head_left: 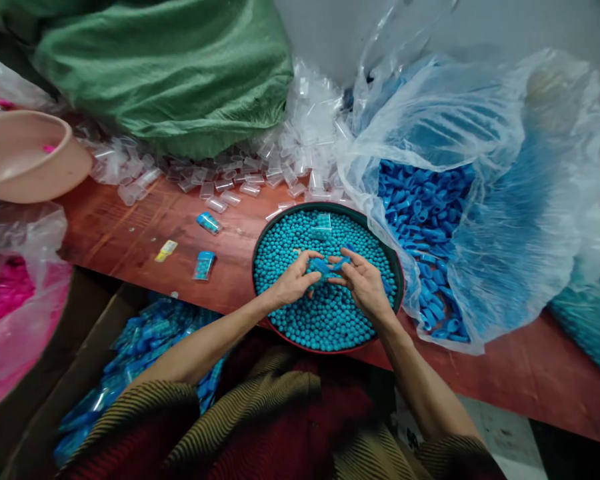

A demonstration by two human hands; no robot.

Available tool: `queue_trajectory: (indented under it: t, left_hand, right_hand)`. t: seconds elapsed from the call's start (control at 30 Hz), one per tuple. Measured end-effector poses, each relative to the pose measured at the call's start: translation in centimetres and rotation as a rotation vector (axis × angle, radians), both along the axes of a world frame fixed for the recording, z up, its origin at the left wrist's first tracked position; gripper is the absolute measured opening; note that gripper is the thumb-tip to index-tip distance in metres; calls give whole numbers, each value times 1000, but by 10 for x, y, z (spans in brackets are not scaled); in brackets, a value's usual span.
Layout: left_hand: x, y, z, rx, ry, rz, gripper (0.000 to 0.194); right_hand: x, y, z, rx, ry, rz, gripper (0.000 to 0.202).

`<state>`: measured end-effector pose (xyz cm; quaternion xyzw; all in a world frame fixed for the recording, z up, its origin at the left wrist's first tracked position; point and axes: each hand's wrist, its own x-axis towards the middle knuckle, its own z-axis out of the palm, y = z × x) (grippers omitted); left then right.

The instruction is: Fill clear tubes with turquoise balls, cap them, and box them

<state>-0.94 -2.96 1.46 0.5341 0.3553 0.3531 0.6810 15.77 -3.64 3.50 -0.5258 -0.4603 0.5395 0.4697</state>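
Left hand (296,280) pinches a small blue piece (320,267), right hand (364,279) a second blue piece (339,265), close together above beads (325,323), centre of frame; advisable: light grip, work low so strays drop back

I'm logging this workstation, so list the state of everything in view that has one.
Left hand: closed on a blue piece.
Right hand: closed on another blue piece.
Round tray: filled with turquoise beads.
Two bead-holding tubes: capped, lying on the table.
Clear tubes: uncapped, heaped loose.
Plastic bag: open, blue caps showing.
Cardboard box: open, holding blue items.
Pink basin: upright, open.
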Motion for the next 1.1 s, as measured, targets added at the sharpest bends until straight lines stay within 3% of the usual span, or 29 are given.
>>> queue_trajectory:
  t: [0.1,0.23,0.3,0.4,0.47,0.6,0.83,0.97,1.03,1.1]
  left_hand:
    - [4,-5,-1,48,76,-19,38]
    - [8,-10,1,33,83,58,52]
    - [8,-10,3,70,49,84,53]
    - [9,-8,5,93,37,124,44]
    - [10,-7,6,98,54,151,38]
    - [12,-7,4,60,51,124,30]
    - [15,-16,3,81,161,210,18]
    - [12,-14,3,214,269,250,18]
    - [0,-9,2,231,252,237,23]
    - [-25,-2,2,247,252,242,29]
  right_hand:
    - [1,2,2,71,-192,63,46]
    - [0,-4,7,340,-632,191,30]
    - [-2,-10,6,469,-784,284,43]
    - [-7,-19,-3,565,-903,340,82]
    - [-13,-23,-9,575,-963,291,87]
    - [-21,-26,-15,567,-1051,177,76]
    - [-27,-29,-23,517,-1141,203,67]
    - [-31,-27,-12,433,-1167,325,67]
    - [-29,-21,-2,460,-1184,422,69]
    - [-21,-10,7,493,-1238,420,68]
